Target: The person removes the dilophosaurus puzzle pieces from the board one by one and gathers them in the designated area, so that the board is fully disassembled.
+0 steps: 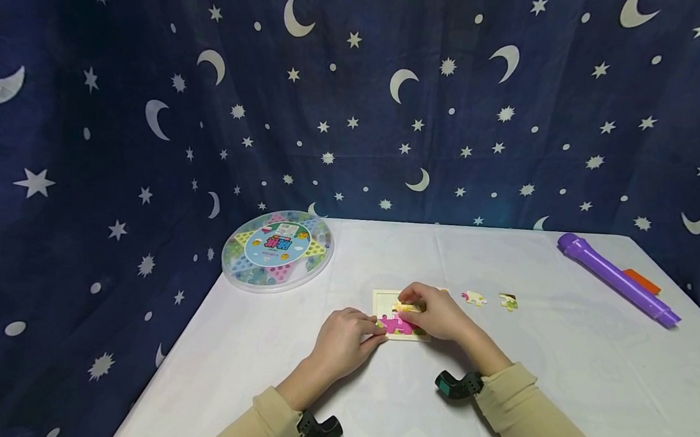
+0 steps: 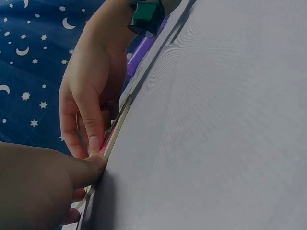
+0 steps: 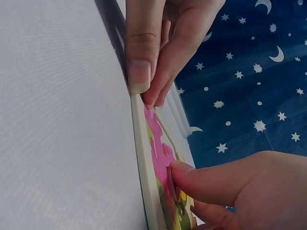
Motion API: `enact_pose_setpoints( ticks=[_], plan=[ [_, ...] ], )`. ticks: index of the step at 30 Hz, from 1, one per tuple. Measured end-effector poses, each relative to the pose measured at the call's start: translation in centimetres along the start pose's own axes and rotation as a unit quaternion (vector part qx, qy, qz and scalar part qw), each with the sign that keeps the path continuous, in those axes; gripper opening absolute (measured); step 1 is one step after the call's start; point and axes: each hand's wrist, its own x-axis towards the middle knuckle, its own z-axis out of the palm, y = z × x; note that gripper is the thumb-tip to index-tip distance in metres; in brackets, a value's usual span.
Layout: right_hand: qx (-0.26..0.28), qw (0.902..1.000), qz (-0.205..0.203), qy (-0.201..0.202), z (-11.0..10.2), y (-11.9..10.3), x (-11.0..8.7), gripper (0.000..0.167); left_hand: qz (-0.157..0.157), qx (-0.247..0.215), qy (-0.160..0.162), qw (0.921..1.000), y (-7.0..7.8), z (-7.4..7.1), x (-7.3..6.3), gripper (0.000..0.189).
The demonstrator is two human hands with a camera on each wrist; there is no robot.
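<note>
A small jigsaw puzzle with a pale wooden tray (image 1: 400, 337) lies flat on the table, a pink and green picture along its near side. My left hand (image 1: 344, 342) holds the tray's near-left corner, its thumb on the front rim in the right wrist view. Between thumb and fingers my right hand (image 1: 440, 313) pinches a yellowish puzzle piece (image 1: 410, 307) over the tray; in the right wrist view the piece's edge (image 3: 171, 184) stands tilted above the pink part. Fingers hide the tray's right side. Two loose puzzle pieces lie right of the tray, one white-yellow (image 1: 474, 298), one brown-green (image 1: 508, 302).
A round, clear-cased board game (image 1: 277, 252) with a star pattern sits at the back left. At the right lie a purple microphone-shaped tube (image 1: 618, 276) and an orange object (image 1: 643, 281) partly behind it. A starry blue curtain (image 1: 370, 140) borders the white table.
</note>
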Motion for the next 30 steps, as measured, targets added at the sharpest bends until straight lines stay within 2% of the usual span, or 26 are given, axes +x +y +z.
enact_pose_setpoints(
  ticks=[5, 10, 14, 23, 30],
  plan=[
    [0.016, 0.9996, 0.021, 0.009, -0.08, 0.08, 0.12, 0.029, 0.000, 0.002, -0.002, 1.0000, 0.01, 0.01, 0.02, 0.011],
    [-0.008, 0.9999, 0.009, 0.001, -0.12, -0.01, -0.02, 0.035, -0.002, 0.005, -0.006, 1.0000, 0.10, -0.13, 0.14, 0.011],
    [-0.022, 0.9997, 0.009, 0.001, -0.13, -0.14, 0.00, 0.033, -0.005, 0.003, -0.010, 0.9999, 0.13, -0.16, 0.15, 0.012],
    [-0.016, 0.9997, 0.011, 0.016, -0.37, -0.36, -0.07, 0.029, -0.006, 0.000, -0.013, 0.9999, 0.14, -0.15, 0.19, 0.011],
    [-0.027, 0.9995, 0.016, 0.002, -0.58, -0.37, -0.04, 0.031, 0.005, 0.002, 0.000, 1.0000, 0.08, -0.08, 0.20, 0.010]
  ],
)
